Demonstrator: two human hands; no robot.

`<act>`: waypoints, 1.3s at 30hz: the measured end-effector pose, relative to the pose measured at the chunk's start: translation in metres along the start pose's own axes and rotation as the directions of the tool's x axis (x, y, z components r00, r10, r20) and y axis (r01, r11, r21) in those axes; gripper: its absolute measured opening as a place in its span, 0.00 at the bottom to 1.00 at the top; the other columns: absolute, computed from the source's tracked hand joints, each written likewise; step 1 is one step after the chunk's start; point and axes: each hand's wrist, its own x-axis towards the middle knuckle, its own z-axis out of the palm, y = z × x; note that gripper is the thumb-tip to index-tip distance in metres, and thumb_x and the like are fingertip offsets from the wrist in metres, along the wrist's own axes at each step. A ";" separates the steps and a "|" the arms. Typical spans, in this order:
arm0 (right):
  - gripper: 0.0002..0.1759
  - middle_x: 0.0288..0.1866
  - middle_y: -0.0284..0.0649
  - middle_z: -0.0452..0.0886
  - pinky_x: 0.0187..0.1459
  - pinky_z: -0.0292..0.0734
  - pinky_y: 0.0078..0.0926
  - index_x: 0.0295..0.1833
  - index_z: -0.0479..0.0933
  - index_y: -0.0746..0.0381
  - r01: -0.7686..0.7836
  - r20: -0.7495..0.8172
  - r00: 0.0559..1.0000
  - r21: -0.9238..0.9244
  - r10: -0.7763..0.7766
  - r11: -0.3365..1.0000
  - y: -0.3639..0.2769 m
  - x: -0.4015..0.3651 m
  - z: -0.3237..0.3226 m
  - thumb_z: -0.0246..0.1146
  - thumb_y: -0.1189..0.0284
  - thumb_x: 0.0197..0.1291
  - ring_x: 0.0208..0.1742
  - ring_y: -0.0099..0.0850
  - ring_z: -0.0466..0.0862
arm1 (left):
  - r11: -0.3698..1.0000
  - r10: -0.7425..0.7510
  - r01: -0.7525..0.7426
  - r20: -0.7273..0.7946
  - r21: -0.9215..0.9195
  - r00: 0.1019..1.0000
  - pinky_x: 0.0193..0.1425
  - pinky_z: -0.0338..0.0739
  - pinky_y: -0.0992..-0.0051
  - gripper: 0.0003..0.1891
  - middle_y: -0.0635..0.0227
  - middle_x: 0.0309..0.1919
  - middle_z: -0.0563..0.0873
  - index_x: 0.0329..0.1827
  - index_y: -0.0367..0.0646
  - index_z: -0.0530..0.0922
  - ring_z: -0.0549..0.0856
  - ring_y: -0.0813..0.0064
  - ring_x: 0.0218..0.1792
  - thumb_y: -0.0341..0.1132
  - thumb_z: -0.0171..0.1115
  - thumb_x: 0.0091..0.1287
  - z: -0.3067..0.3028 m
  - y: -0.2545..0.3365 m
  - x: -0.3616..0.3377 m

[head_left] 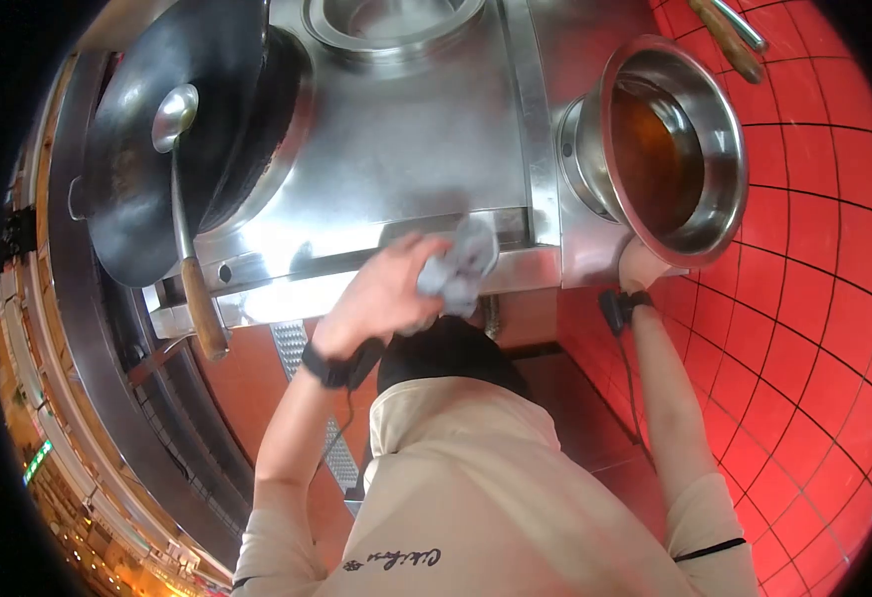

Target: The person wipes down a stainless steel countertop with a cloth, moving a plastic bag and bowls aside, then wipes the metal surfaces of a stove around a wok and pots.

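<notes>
Grey cloth [461,261]: one, bunched up, clenched in the left hand [381,294] and pressed on the front lip of the steel table [406,149]. Part of the cloth sticks out past the fingertips toward the right hand.

Right hand [643,267]: up against the near rim of the steel basin [677,149]. Its fingers are hidden under that rim, so I cannot tell whether it grips or only rests there.

Counts:
- One basin, just beyond the right hand, tilted, with brown liquid inside.
- One dark wok [172,129], well off to the outer side of the left hand and tipped up on its ring.
- One ladle [179,189], bowl lying in the wok, wooden grip hanging out over the table's front edge, apart from the left hand.
- One round steel well [391,25], far beyond the left hand, cut off by the frame.
- Two long handles [730,35], far beyond the right hand, past the basin.
- Two dark wrist straps, one per wrist, each with a thin cable.

Edges and room:
- The cloth sits right at the table's front edge, next to the raised seam that runs away from the hands between the flat top and the basin's side.
- Bare steel lies open beyond the left hand, between the wok and the seam.
- The basin overhangs the table on the right hand's outer side, above red tiles [814,298].
- The two hands are near each other but not touching.
</notes>
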 end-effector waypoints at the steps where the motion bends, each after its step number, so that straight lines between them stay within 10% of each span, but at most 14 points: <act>1: 0.17 0.50 0.53 0.84 0.56 0.71 0.47 0.48 0.80 0.68 -0.005 -0.026 1.000 0.025 0.006 1.000 -0.009 0.000 -0.003 0.62 0.64 0.65 0.54 0.51 0.80 | 0.998 -0.009 0.009 -0.007 0.066 1.000 0.57 0.78 0.60 0.34 0.53 0.51 0.81 0.63 0.44 0.75 0.81 0.49 0.54 0.29 0.71 0.47 0.003 0.000 -0.018; 10: 0.17 0.52 0.58 0.81 0.55 0.69 0.57 0.49 0.79 0.70 -0.039 -0.172 0.985 -0.174 0.009 0.984 -0.029 0.002 -0.008 0.58 0.68 0.63 0.55 0.58 0.77 | 0.922 0.062 0.054 -0.285 0.382 0.956 0.56 0.78 0.57 0.28 0.54 0.48 0.79 0.60 0.45 0.77 0.79 0.50 0.52 0.26 0.67 0.52 0.081 -0.054 -0.049; 15: 0.21 0.56 0.59 0.76 0.60 0.67 0.55 0.55 0.75 0.71 0.017 0.075 0.997 -0.265 0.003 0.964 0.001 -0.002 -0.013 0.57 0.66 0.63 0.58 0.57 0.73 | 0.918 0.129 0.004 -0.306 0.398 0.943 0.56 0.78 0.57 0.27 0.53 0.49 0.79 0.58 0.45 0.77 0.79 0.49 0.53 0.27 0.67 0.52 0.111 -0.036 -0.016; 22: 0.34 0.72 0.54 0.66 0.73 0.60 0.51 0.71 0.65 0.61 0.435 0.290 0.795 0.340 -0.533 0.834 -0.100 -0.091 -0.111 0.66 0.69 0.59 0.73 0.54 0.65 | 0.880 0.200 -0.152 -0.060 0.450 0.978 0.61 0.77 0.57 0.31 0.51 0.55 0.79 0.63 0.47 0.75 0.79 0.48 0.58 0.29 0.68 0.51 0.133 0.010 0.043; 26: 0.60 0.81 0.55 0.50 0.77 0.54 0.47 0.81 0.47 0.59 0.409 0.462 0.596 0.530 -0.657 0.743 -0.155 -0.095 -0.122 0.77 0.57 0.51 0.80 0.54 0.55 | 0.918 0.377 -0.366 -0.049 0.155 0.925 0.63 0.75 0.56 0.31 0.43 0.58 0.78 0.62 0.36 0.71 0.76 0.45 0.63 0.30 0.67 0.52 0.125 0.017 0.056; 28: 0.61 0.81 0.55 0.51 0.77 0.55 0.46 0.82 0.44 0.58 0.376 0.372 0.624 0.627 -0.687 0.682 -0.171 -0.094 -0.111 0.77 0.59 0.51 0.80 0.53 0.55 | 0.981 0.099 -0.113 -0.098 -0.155 0.990 0.62 0.75 0.56 0.37 0.36 0.60 0.76 0.68 0.37 0.61 0.77 0.41 0.62 0.29 0.68 0.54 0.108 0.045 0.036; 31: 0.56 0.79 0.55 0.54 0.73 0.63 0.47 0.81 0.48 0.55 0.284 0.375 0.676 0.662 -0.634 0.694 -0.198 -0.089 -0.107 0.76 0.66 0.52 0.78 0.56 0.58 | 0.954 0.202 -0.262 -0.335 -0.145 0.920 0.63 0.75 0.59 0.44 0.43 0.60 0.77 0.75 0.41 0.55 0.79 0.47 0.62 0.27 0.69 0.55 0.109 0.022 0.036; 33: 0.51 0.76 0.53 0.57 0.69 0.69 0.48 0.79 0.54 0.50 0.390 0.326 0.673 0.606 -0.664 0.693 -0.211 -0.094 -0.113 0.72 0.75 0.52 0.73 0.59 0.62 | 0.806 0.037 -0.179 -0.255 -0.564 0.966 0.66 0.72 0.63 0.52 0.50 0.62 0.76 0.81 0.46 0.45 0.77 0.56 0.64 0.24 0.69 0.57 0.094 0.036 0.021; 39: 0.37 0.71 0.49 0.64 0.66 0.72 0.47 0.69 0.71 0.45 0.660 0.174 0.575 0.478 -0.800 0.579 -0.186 -0.089 -0.100 0.62 0.83 0.53 0.68 0.55 0.68 | 0.913 0.153 -0.189 -0.128 -0.361 0.980 0.74 0.64 0.64 0.51 0.53 0.67 0.73 0.83 0.51 0.43 0.71 0.59 0.69 0.26 0.67 0.62 0.071 0.043 -0.015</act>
